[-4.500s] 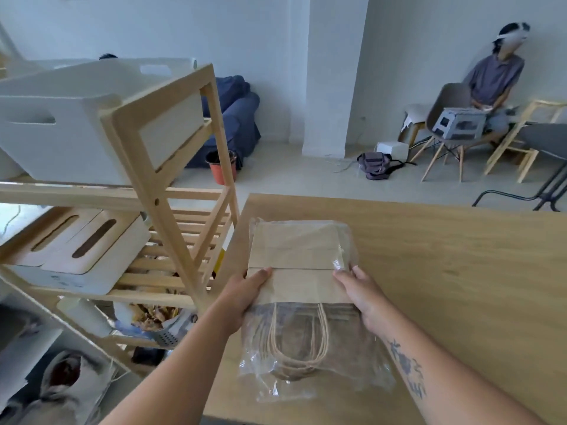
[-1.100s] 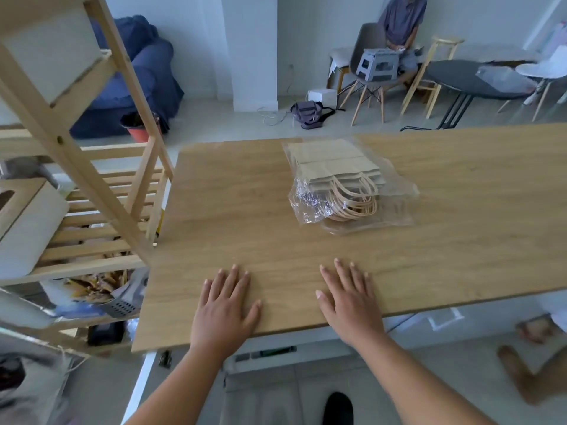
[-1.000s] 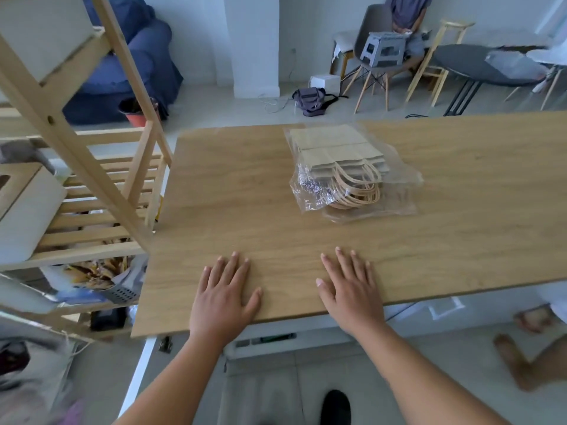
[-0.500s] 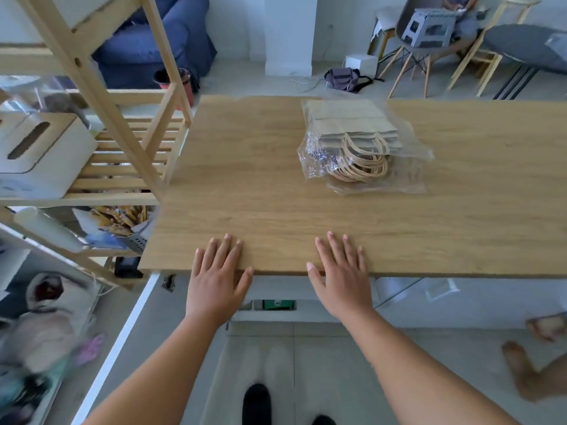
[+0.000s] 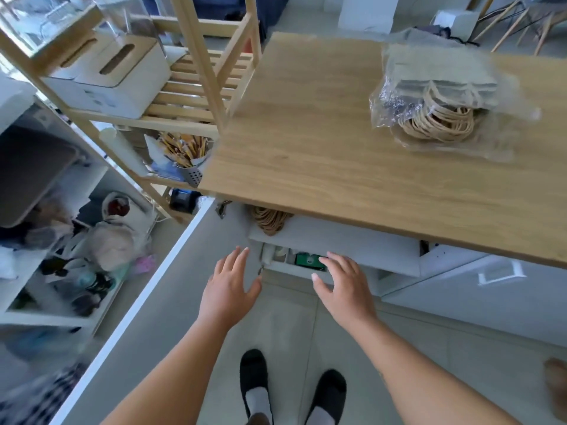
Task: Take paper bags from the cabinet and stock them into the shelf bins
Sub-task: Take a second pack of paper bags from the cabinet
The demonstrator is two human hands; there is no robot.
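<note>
Paper bags (image 5: 435,96), bundled in clear plastic wrap, lie on wooden tabletop (image 5: 306,133), far right. More twine handles (image 5: 270,222) peek from open cabinet (image 5: 337,240) under tabletop. Left hand (image 5: 228,286), right hand (image 5: 343,286): both empty, fingers spread, hovering low before cabinet opening. Wooden shelf (image 5: 202,56) with white lidded bin (image 5: 116,84) stands left of tabletop.

The worktop (image 5: 306,142) is pale wood-grain board, smooth and matt. The paper bags (image 5: 429,69) are dull brown kraft paper with twisted cord handles, sealed in clear plastic wrap (image 5: 386,108) (glossy and crinkled). The shelf (image 5: 196,56) is bare light wood with slatted boards; its bin (image 5: 101,93) is matt white under a wooden lid. A perforated metal cup (image 5: 191,174) looks brushed. The cabinet (image 5: 352,240) is smooth white, the floor (image 5: 291,326) matt grey tile
</note>
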